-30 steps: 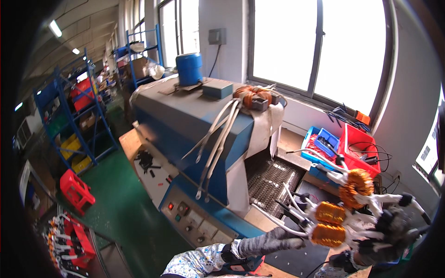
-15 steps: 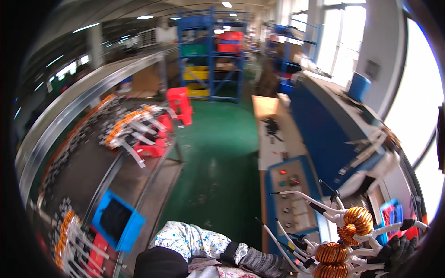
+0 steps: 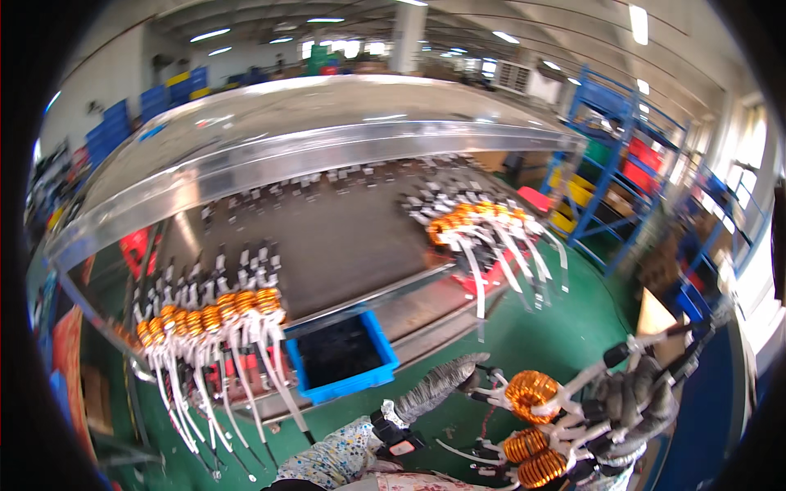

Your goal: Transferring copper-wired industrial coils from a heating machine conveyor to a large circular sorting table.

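Observation:
Three copper-wound ring coils (image 3: 532,397) with white-sleeved leads hang in front of me at the lower right. My right hand (image 3: 643,409), in a dark grey glove, is wrapped round their leads, and some dark lead ends stick out beyond it. My left hand (image 3: 454,378), also gloved in grey, reaches in from the lower middle under a floral sleeve. It is right beside the dark lead ends left of the upper coil. Blur and overlap hide its fingers, so whether it grips a lead cannot be told.
A metal-framed bench (image 3: 327,221) with a dark surface stands ahead. Rows of similar coils (image 3: 217,315) lie along its near left edge, more coils (image 3: 475,217) at its right. A blue bin (image 3: 344,389) sits by its front edge. Blue shelving (image 3: 614,172) rises at far right.
My view has swung left, bringing the bench to the front; the window-side worktable has left most of the view. The coils stay in my right hand. My left glove shows more fully beside them.

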`<state>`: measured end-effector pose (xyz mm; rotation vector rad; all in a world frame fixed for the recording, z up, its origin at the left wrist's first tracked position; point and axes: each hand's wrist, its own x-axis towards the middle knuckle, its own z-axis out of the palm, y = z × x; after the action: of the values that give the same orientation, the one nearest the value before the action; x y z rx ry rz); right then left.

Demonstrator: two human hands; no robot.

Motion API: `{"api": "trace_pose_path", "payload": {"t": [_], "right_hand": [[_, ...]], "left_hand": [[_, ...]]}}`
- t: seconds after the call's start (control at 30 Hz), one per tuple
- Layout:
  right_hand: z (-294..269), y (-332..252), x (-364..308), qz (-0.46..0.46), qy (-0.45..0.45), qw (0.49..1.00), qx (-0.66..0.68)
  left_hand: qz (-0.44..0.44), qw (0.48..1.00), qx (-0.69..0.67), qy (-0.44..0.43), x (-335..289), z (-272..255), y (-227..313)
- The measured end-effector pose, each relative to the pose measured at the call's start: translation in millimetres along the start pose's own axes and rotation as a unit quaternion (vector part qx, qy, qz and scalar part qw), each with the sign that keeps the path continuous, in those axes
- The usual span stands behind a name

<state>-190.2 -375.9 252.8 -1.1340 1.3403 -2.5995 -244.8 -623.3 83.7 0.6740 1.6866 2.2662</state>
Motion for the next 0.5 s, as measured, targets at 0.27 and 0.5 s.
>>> {"api": "trace_pose_path", "payload": {"t": [0.27, 0.5], "right_hand": [[1, 198, 156, 0.219, 0.023, 0.946, 0.236], [26, 343, 268, 0.436, -0.090, 0.830, 0.335]], "left_hand": [[-0.038, 0.946, 0.116, 0.302, -92, -128, -99], [0.022, 0.896, -0.126, 0.426, -103, -55, 18]]}}
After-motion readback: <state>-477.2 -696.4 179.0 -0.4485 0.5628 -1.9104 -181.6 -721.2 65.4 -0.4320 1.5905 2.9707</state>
